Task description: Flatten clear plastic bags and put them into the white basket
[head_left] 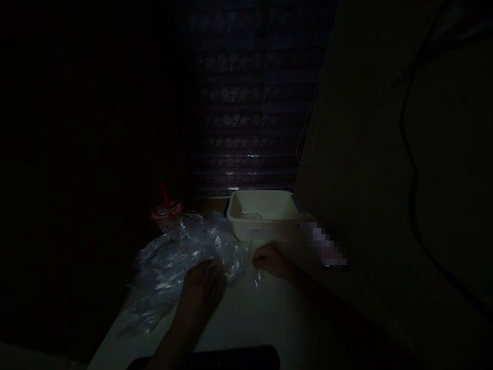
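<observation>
The picture is very dark. A crumpled heap of clear plastic bags (165,272) covers the left part of a white table. My left hand (200,282) is at the heap's right edge, its fingers curled down against the plastic; the fingertips are hard to see. Just right of it, my right hand (271,261) is closed in a pinch on a small piece of clear plastic (258,279) that hangs below the fingers. Behind the hands stands a cream plastic basin (265,228) with some clear plastic (251,214) inside it.
A cup with a red lid and red straw (166,209) stands behind the heap. Right of the basin lies a blurred-out object (327,246). A black object (231,358) sits at the front edge of the white table (254,318). A dark cable (413,180) hangs at right.
</observation>
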### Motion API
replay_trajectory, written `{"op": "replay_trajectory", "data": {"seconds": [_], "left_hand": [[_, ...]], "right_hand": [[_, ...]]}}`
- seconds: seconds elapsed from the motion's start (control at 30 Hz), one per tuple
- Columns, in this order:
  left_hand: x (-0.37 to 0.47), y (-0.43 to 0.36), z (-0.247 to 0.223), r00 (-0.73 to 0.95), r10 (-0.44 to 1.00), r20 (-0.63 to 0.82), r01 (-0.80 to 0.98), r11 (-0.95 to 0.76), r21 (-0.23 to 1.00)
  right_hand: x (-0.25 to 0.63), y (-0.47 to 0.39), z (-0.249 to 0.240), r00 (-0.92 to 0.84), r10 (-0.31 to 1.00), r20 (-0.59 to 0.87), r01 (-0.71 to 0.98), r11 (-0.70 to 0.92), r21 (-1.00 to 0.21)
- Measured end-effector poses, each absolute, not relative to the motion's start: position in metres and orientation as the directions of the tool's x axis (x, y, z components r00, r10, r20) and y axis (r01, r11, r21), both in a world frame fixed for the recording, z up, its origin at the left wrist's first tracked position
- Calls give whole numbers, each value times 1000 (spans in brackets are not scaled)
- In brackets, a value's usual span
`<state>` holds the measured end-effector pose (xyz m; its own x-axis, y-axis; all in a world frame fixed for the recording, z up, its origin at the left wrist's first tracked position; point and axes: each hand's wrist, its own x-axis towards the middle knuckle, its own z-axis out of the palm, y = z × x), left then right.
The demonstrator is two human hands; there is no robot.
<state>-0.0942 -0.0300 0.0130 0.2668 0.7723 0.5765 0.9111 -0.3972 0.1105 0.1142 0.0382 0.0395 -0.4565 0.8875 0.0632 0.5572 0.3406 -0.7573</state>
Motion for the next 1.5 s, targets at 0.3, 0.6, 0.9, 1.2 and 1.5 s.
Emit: {"op": "replay_trajectory", "data": {"seconds": [0.3, 0.6, 0.9, 1.2, 1.5], "left_hand": [[-42, -9, 34, 456, 736, 500, 810, -576, 108], [-38, 1, 53, 157, 832, 532, 616, -503, 606], [-48, -9, 85, 26, 966, 256, 312, -252, 916], [-28, -29, 63, -40, 991, -127, -255, 113, 960], [-27, -28, 26, -129, 983, -133, -206, 105, 973]], "right_hand": [[162, 29, 72, -525, 844, 113, 541, 433, -721], [190, 29, 88, -418, 861, 289, 638, 505, -581], [193, 29, 104, -191, 934, 302, 562, 356, -746], [200, 27, 84, -256, 963, -83, -232, -144, -962], [151, 12, 29, -376, 899, -227, -120, -290, -950]]}}
